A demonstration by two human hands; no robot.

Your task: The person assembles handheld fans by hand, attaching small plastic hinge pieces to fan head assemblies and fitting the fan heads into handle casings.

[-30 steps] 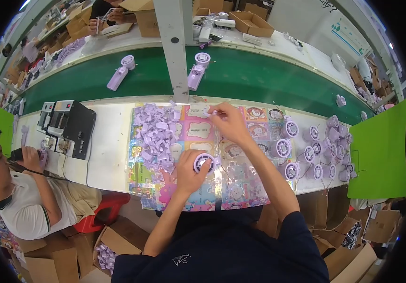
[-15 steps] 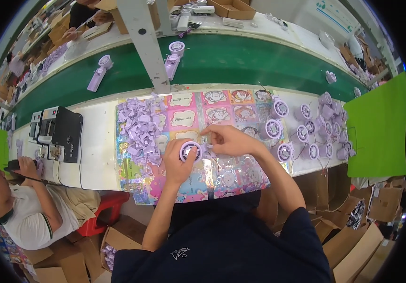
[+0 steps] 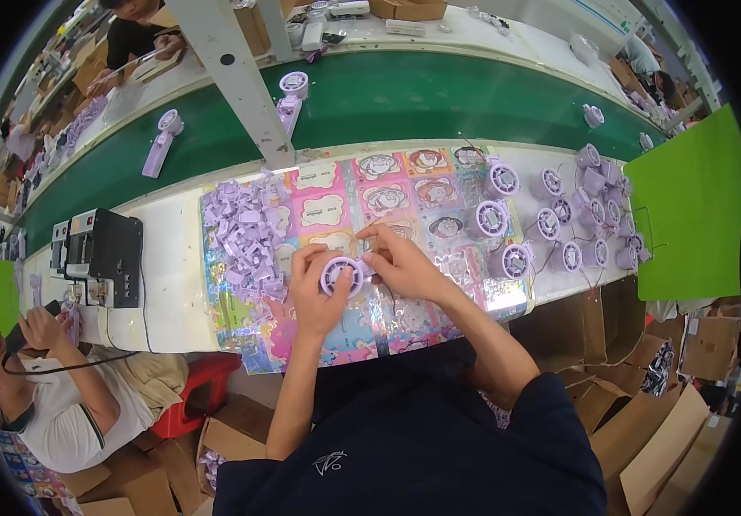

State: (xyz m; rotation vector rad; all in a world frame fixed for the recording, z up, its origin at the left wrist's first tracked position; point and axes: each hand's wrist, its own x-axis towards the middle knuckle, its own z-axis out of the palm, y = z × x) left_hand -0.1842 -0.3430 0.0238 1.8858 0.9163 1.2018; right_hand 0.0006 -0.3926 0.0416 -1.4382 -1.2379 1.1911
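Observation:
A round purple fan head (image 3: 342, 277) with a ring of slots lies in my left hand (image 3: 312, 297), the thumb pressed over its face and the fingers round its far side. My right hand (image 3: 406, 267) meets it from the right. Its thumb and bent fingers close on a small purple plastic part (image 3: 367, 267) at the side of the fan head; the fingertips partly cover it. A thin dark wire hangs below that spot. Left of my hands is a heap of small purple plastic parts (image 3: 245, 232).
Several purple fan heads (image 3: 491, 219) with wires stand at the right, before a bright green panel (image 3: 688, 211). A black machine (image 3: 116, 258) sits at the left, near a seated co-worker (image 3: 86, 396). Beyond a metal post (image 3: 233, 77) runs a green conveyor (image 3: 439, 99) carrying purple fans.
My right hand's fingers have closed in against the side of the fan head. The view has shifted slightly; my left hand keeps its hold.

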